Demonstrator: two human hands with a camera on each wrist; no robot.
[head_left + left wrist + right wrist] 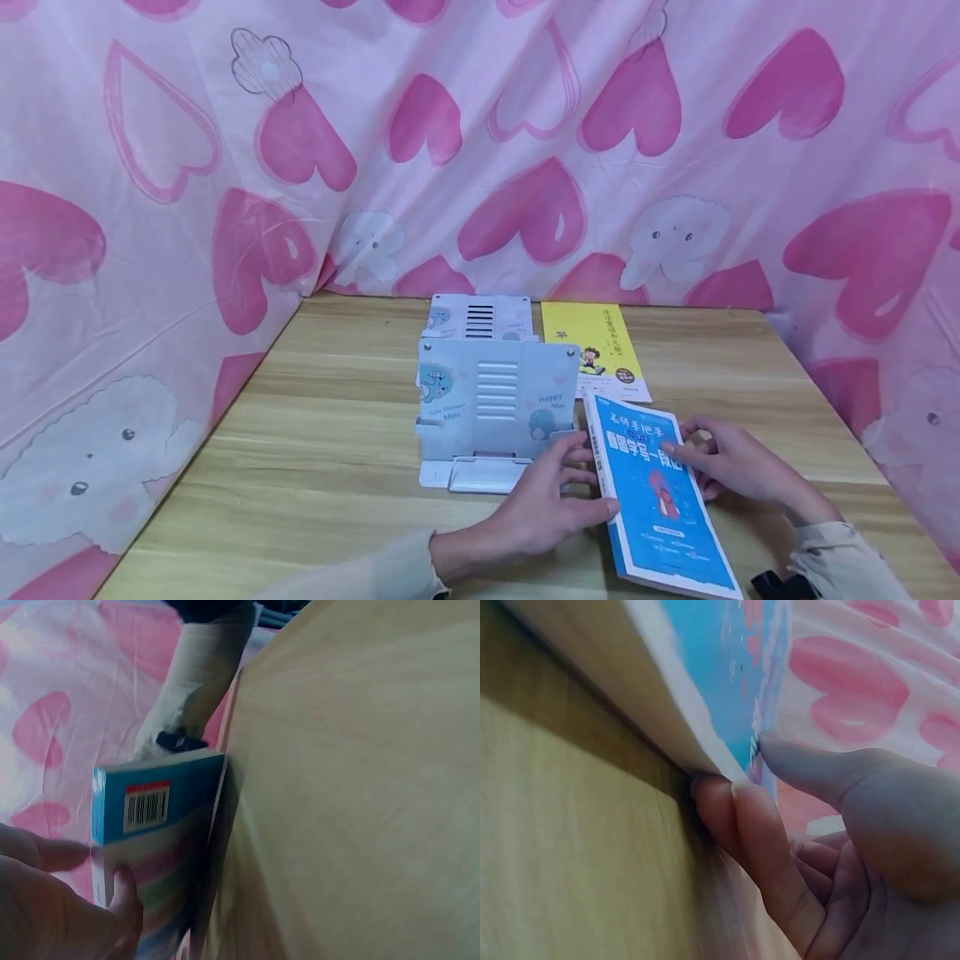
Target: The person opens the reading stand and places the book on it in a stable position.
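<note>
I think I'm at the holding step — my left hand (542,502) and right hand (729,463) pinch the blue book (654,500)'s edges, fingers nearly closed, near the grey stand (497,396) — moving it needs an even grip

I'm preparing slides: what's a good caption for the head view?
Left hand and right hand grip a blue book beside a pale bookstand.
</note>
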